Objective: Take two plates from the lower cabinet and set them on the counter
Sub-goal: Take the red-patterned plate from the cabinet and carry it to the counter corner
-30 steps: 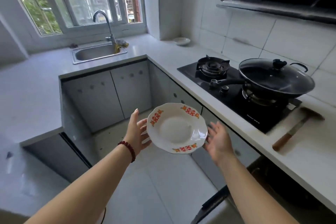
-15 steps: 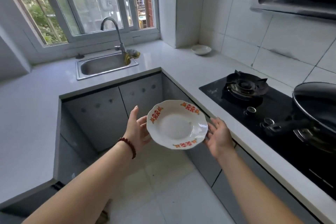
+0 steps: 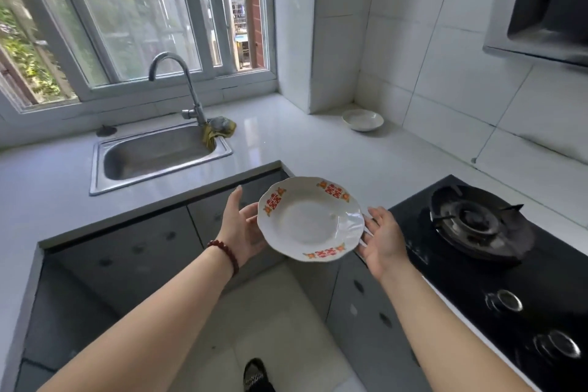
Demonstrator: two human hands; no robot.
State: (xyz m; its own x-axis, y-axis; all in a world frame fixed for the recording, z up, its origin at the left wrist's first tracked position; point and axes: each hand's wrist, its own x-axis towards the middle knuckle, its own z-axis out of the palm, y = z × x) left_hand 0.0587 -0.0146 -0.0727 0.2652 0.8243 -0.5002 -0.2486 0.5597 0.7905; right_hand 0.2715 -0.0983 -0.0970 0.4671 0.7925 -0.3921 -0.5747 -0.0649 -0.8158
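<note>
I hold a white plate with red and orange marks on its scalloped rim, level in the air in front of the counter's inner corner. My left hand, with a red bead bracelet at the wrist, supports its left edge. My right hand cups its right edge with fingers spread under the rim. A second edge shows under the plate by my right fingers; whether it is another plate I cannot tell. The white counter runs behind and to the right.
A steel sink with a tap and a rag sits at the back left. A small white dish rests in the far corner. A black gas hob lies to the right. Grey lower cabinet doors are shut below.
The view has swung left and up; the pan has left the frame. The plate and both hands have risen and moved toward the counter corner, grip unchanged.
</note>
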